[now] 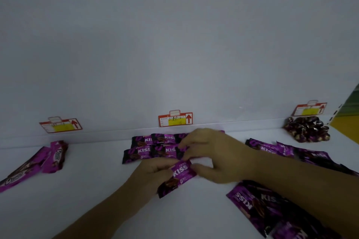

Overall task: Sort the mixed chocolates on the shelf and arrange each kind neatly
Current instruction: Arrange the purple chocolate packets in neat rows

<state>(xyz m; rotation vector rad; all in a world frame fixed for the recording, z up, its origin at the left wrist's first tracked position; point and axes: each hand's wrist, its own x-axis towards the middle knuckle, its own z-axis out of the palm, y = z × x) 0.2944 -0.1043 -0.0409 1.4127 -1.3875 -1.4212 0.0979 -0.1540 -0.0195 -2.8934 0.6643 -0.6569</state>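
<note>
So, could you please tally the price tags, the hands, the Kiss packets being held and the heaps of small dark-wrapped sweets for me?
Price tags: 3
Hands, left hand and right hand: 2
Kiss packet being held: 1
Heap of dark-wrapped sweets: 1
Total: 7
</note>
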